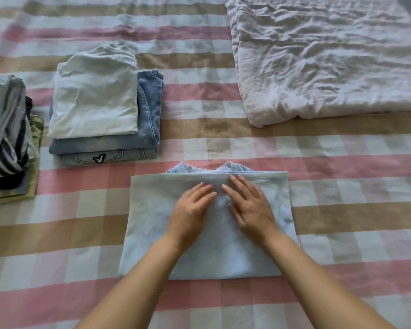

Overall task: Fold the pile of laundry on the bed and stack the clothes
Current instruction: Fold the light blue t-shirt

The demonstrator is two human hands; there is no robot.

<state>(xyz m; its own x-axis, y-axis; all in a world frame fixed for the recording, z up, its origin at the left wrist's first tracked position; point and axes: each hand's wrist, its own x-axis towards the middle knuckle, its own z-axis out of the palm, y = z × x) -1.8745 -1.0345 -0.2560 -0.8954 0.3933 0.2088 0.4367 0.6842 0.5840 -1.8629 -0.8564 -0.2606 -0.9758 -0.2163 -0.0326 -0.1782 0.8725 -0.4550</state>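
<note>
Collar [183,167] mostly beneath folded shirt [150,224]

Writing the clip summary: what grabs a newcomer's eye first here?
The left hand and right hand press flat on a folded light blue shirt in the middle of the checked bed. Left of it, a white top lies on folded jeans; a crumpled white sheet fills the upper right.

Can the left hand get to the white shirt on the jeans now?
Probably yes: the left hand lies flat on the blue shirt, and only bare bedspread separates it from the white shirt.
</note>
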